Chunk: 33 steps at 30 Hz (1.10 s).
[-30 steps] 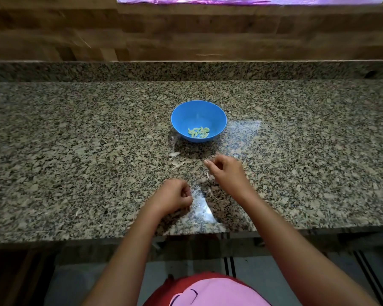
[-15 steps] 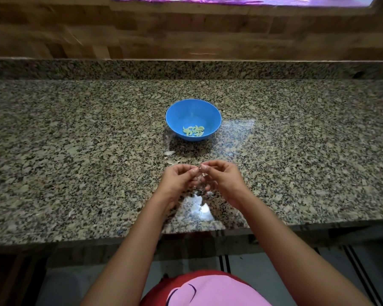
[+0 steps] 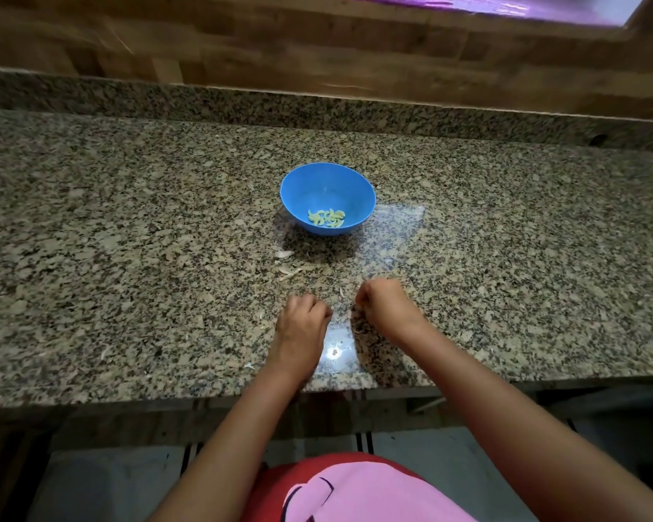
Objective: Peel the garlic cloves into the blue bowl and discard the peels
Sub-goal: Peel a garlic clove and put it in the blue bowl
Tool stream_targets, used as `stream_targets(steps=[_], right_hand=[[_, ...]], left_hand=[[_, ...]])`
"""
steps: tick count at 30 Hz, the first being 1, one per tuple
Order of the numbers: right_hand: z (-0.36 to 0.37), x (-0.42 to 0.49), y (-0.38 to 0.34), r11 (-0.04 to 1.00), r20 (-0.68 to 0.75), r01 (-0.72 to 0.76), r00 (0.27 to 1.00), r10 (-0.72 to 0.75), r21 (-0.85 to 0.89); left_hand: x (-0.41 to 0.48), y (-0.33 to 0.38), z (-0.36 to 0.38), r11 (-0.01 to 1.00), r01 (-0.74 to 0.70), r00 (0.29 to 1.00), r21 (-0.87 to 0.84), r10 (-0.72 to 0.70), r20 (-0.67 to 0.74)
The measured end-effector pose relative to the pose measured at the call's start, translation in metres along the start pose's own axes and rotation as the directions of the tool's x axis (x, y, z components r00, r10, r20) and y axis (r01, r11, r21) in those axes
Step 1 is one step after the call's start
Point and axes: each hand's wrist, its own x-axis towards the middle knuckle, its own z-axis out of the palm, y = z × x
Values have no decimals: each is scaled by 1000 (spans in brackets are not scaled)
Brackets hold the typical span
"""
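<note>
The blue bowl (image 3: 366, 190) stands mid-counter and holds several pale peeled garlic cloves (image 3: 327, 218) at its bottom. A few papery peels (image 3: 284, 254) lie on the granite just in front of the bowl, with a small scrap (image 3: 341, 293) nearer me. My left hand (image 3: 302, 322) and my right hand (image 3: 383, 305) rest knuckles-up on the counter below the bowl, a short gap between them. Both have their fingers curled under. Whatever may be inside the fingers is hidden.
The speckled granite counter (image 3: 129, 239) ends in a front edge just behind my wrists. A raised granite ledge (image 3: 317, 107) and a wooden wall (image 3: 317, 50) close off the back. Tiny peel scraps (image 3: 104, 350) dot the left side.
Half a second ago my hands met fingertip to fingertip above the counter. They have since drawn apart and dropped onto the granite. The view has tilted a little.
</note>
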Motion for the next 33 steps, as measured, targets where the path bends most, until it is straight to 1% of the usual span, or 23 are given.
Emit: stream_targets(steps=[2,4,7,9,11,12,13,14,15,16,17,18,19,20,21,23,27,29,31,32,33], right_hand=[[2,-5,1,981,-37,119,991,-126,-152],[4,-8,0,930,-14,240,967,-254,-278],[7,-10,0,879,34,298,951,-308,-373],[11,-11,3,832,10,370,915,-402,-413],[13,-12,7,822,-7,401,897,-442,-405],[14,-12,8,845,-27,385,905,-424,-372],[13,-12,8,892,-64,336,927,-370,-302],[11,-12,7,952,-95,238,961,-259,-194],[9,-11,4,993,-106,111,988,-113,-29],[7,-10,2,983,-87,-12,996,28,183],[5,-10,-2,910,-34,-115,989,140,399],[4,-11,-6,795,34,-192,977,211,575],[2,-11,-10,697,90,-234,967,238,678],[0,-12,-13,644,112,-243,965,237,726],[-2,-11,-15,614,114,-233,967,227,754],[-5,-10,-17,569,96,-202,973,212,797],[-12,-11,-18,526,106,-190,977,186,829],[-17,-10,-18,553,144,-195,980,136,810],[-22,-10,-19,620,171,-196,980,101,760],[-24,-10,-20,671,159,-182,983,96,719],[-25,-10,-21,751,120,-146,989,89,644]], left_hand=[[0,-1,3,999,-34,999,16,34,7],[1,-2,4,999,-50,998,7,50,34],[2,-1,2,997,-46,998,-65,48,36],[3,0,0,993,-27,999,-111,30,27],[3,1,-2,986,13,1000,-163,-9,27],[3,3,-3,979,31,999,-201,-27,25],[4,5,-4,967,59,998,-248,-53,29],[5,7,-7,948,107,994,-298,-97,48],[8,11,-10,920,183,983,-345,-162,90],[13,14,-13,874,283,958,-394,-241,154],[18,16,-16,804,389,920,-449,-319,226],[24,18,-19,712,482,876,-511,-376,302],[28,20,-22,623,543,840,-563,-404,363],[32,21,-25,574,561,828,-597,-404,389],[35,23,-27,572,544,839,-614,-382,388],[36,26,-31,606,476,879,-637,-322,351],[41,27,-36,696,379,925,-610,-284,251],[43,27,-37,706,366,931,-607,-278,238],[44,28,-37,709,361,933,-605,-280,228],[44,29,-36,703,368,930,-608,-288,229],[45,31,-36,677,390,920,-624,-307,242]])
